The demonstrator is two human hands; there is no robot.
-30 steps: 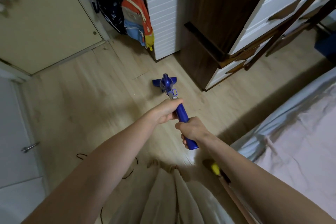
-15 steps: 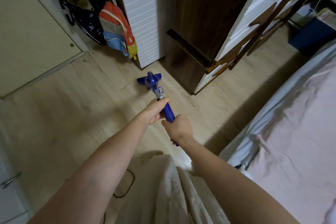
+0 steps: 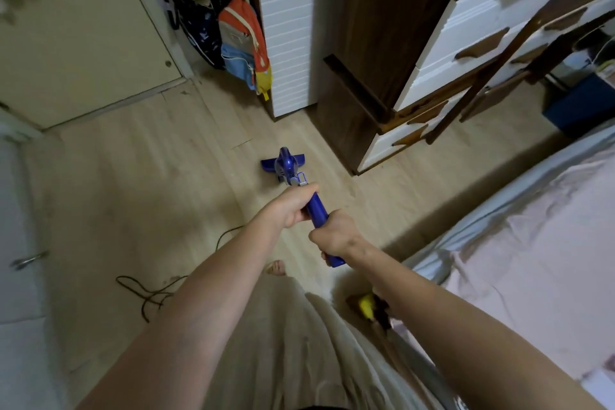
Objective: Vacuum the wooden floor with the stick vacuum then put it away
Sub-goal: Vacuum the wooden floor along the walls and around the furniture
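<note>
A blue stick vacuum (image 3: 289, 167) stands with its floor head flat on the light wooden floor (image 3: 139, 183), a short way in front of a dark dresser. Its blue handle slopes back toward me. My left hand (image 3: 289, 208) grips the handle high up, just behind the grey clasp. My right hand (image 3: 334, 236) grips the same handle lower down, and the handle's end pokes out below it. My bare toes (image 3: 275, 267) show on the floor behind the hands.
A dark dresser with white drawers (image 3: 416, 76) stands right of the vacuum, a white slatted cabinet (image 3: 286, 27) behind it with bags (image 3: 244, 46) hanging beside. A bed (image 3: 532, 226) fills the right. A black cord (image 3: 146, 289) lies at left near a door (image 3: 66, 43).
The view has swung back to the left and down, and the vacuum head has drawn back a little from the white cabinet. Both hands keep their grip on the handle.
</note>
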